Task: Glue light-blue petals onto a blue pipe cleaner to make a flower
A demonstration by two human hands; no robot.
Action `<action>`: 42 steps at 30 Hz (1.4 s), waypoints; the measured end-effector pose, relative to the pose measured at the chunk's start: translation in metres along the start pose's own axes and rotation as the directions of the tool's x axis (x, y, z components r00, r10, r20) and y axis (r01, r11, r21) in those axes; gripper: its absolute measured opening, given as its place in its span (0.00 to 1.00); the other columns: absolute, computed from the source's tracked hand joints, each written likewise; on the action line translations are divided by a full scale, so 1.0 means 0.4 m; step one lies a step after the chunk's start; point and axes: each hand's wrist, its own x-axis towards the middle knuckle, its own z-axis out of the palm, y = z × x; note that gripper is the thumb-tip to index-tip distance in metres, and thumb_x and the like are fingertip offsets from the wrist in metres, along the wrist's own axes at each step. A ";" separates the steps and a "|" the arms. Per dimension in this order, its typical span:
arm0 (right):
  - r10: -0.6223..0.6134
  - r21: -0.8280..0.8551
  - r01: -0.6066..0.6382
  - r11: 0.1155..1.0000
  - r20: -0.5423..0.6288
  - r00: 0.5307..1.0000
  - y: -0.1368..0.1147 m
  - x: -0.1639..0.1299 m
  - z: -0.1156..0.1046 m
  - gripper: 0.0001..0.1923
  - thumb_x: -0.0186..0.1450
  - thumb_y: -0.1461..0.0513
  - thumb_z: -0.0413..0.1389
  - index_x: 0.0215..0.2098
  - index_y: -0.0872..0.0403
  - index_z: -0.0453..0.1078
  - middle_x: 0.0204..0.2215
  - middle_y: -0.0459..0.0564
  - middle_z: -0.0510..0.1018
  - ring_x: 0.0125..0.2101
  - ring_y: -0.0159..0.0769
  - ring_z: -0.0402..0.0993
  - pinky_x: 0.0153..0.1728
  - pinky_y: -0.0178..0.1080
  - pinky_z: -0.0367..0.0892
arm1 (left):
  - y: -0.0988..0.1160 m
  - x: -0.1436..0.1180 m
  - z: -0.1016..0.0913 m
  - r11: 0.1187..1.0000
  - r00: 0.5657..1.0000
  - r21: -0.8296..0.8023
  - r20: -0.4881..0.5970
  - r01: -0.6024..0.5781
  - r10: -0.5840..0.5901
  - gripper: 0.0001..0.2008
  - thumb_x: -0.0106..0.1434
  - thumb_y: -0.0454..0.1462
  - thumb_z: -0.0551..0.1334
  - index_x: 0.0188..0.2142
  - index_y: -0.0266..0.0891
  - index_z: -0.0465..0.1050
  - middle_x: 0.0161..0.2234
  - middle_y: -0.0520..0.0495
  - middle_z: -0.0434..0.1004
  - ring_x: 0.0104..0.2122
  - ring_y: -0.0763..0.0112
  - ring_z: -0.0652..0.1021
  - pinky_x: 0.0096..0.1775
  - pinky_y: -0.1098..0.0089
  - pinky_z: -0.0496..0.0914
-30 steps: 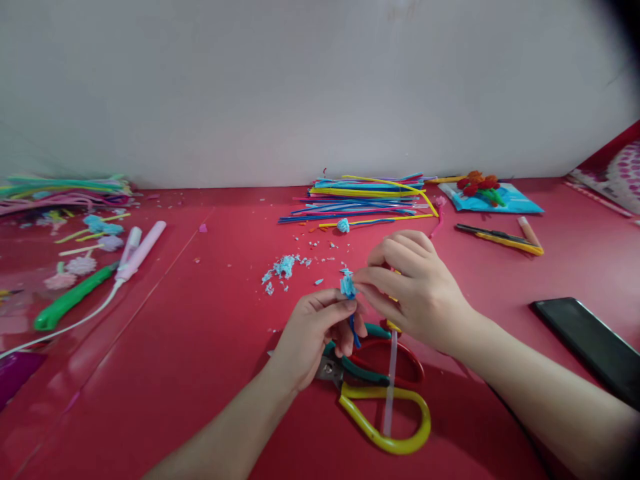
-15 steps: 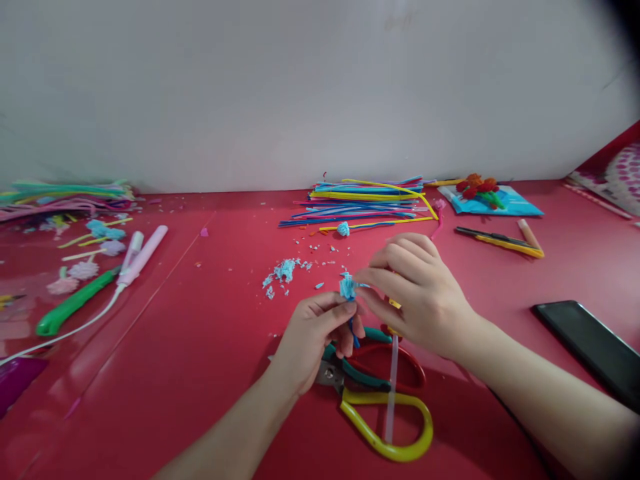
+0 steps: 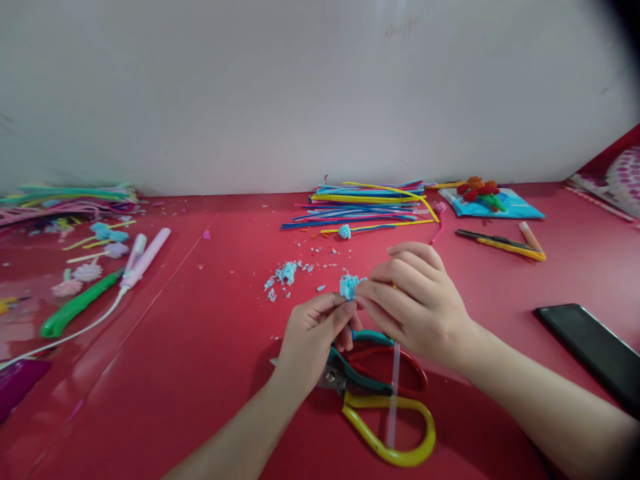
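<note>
In the middle of the head view, my left hand (image 3: 314,333) is closed, pinching a small light-blue pipe-cleaner flower (image 3: 349,287) just below its fuzzy head. Most of its dark blue stem is hidden by the fingers. My right hand (image 3: 420,300) is also closed, thumb and fingertips pinching the right edge of the flower's head. Under both hands lie scissors with yellow handles (image 3: 425,437), and other red (image 3: 417,370) and teal handles (image 3: 367,385). A translucent stick (image 3: 393,400) runs down from behind my right hand across the yellow loop.
Light-blue fluff scraps (image 3: 286,273) lie beyond my hands, with another blue flower (image 3: 345,231) and a pipe-cleaner bundle (image 3: 370,203) behind. At left are a pink corded tool (image 3: 150,252) and green handle (image 3: 80,305). A black phone (image 3: 590,353) and yellow cutter (image 3: 510,245) lie right.
My right fingers have closed in on the flower's right edge. The flower's head looks turned and fuller, and its stem shows less. The view has shifted slightly.
</note>
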 end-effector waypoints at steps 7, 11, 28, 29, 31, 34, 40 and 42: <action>0.026 0.026 -0.026 0.999 0.013 1.000 0.002 0.003 -0.003 0.04 0.62 0.67 0.52 0.31 0.52 0.67 0.28 0.45 0.72 0.29 0.31 0.63 0.47 0.42 0.59 | 0.017 -0.008 0.002 0.978 0.993 0.185 -0.046 -0.101 0.111 0.12 0.59 0.38 0.59 0.20 0.38 0.70 0.16 0.54 0.66 0.18 0.77 0.66 0.21 0.76 0.59; 0.023 0.032 -0.023 0.999 0.013 1.000 0.004 0.005 -0.005 0.05 0.62 0.68 0.52 0.30 0.52 0.66 0.28 0.45 0.72 0.29 0.31 0.63 0.47 0.42 0.58 | 0.011 -0.007 -0.007 0.952 0.985 0.272 -0.058 -0.138 0.160 0.12 0.59 0.39 0.60 0.21 0.39 0.71 0.18 0.54 0.66 0.19 0.77 0.66 0.22 0.76 0.59; -0.019 0.018 0.019 1.000 0.005 1.000 -0.001 0.004 -0.014 0.04 0.62 0.67 0.52 0.32 0.53 0.68 0.28 0.46 0.72 0.31 0.32 0.65 0.47 0.42 0.59 | -0.004 -0.006 -0.016 0.907 0.968 0.374 -0.075 -0.194 0.238 0.10 0.61 0.40 0.58 0.24 0.39 0.70 0.20 0.54 0.65 0.20 0.78 0.66 0.22 0.78 0.60; -0.024 0.022 0.024 0.999 -0.005 1.000 -0.001 0.007 -0.018 0.04 0.62 0.67 0.53 0.32 0.53 0.68 0.28 0.46 0.72 0.30 0.32 0.65 0.46 0.42 0.60 | -0.002 -0.007 -0.015 0.911 0.969 0.368 -0.082 -0.187 0.232 0.11 0.61 0.40 0.58 0.24 0.39 0.70 0.19 0.54 0.65 0.20 0.78 0.66 0.22 0.78 0.60; -0.016 0.032 0.017 0.999 -0.028 0.999 0.002 0.014 -0.030 0.03 0.61 0.67 0.53 0.33 0.54 0.68 0.28 0.47 0.72 0.30 0.32 0.65 0.44 0.42 0.60 | 0.001 -0.007 -0.013 0.918 0.971 0.357 -0.100 -0.170 0.218 0.11 0.60 0.40 0.58 0.24 0.39 0.70 0.19 0.54 0.66 0.19 0.79 0.66 0.21 0.79 0.60; 0.099 0.031 -0.098 0.995 -0.024 0.995 0.019 0.018 -0.054 0.02 0.61 0.66 0.53 0.34 0.54 0.67 0.29 0.48 0.72 0.31 0.34 0.66 0.38 0.40 0.61 | 0.008 -0.006 -0.010 0.926 0.967 0.341 -0.136 -0.159 0.216 0.10 0.60 0.38 0.59 0.24 0.38 0.71 0.19 0.54 0.68 0.18 0.79 0.67 0.21 0.79 0.60; 0.537 -0.275 -0.465 0.842 0.509 0.673 0.073 -0.082 -0.067 0.09 0.62 0.57 0.51 0.34 0.54 0.68 0.30 0.50 0.73 0.29 0.38 0.71 0.27 0.38 0.60 | 0.011 -0.005 -0.010 0.954 0.959 0.242 -0.177 -0.178 0.224 0.04 0.58 0.36 0.60 0.30 0.38 0.72 0.23 0.52 0.74 0.20 0.78 0.70 0.24 0.78 0.65; 0.586 -0.326 -0.513 0.794 0.632 0.507 0.076 -0.134 -0.060 0.11 0.60 0.57 0.52 0.38 0.54 0.69 0.32 0.51 0.74 0.30 0.41 0.73 0.27 0.38 0.60 | 0.009 -0.006 -0.010 0.956 0.956 0.224 -0.178 -0.191 0.233 0.04 0.58 0.37 0.60 0.30 0.38 0.71 0.24 0.52 0.74 0.21 0.78 0.70 0.25 0.77 0.66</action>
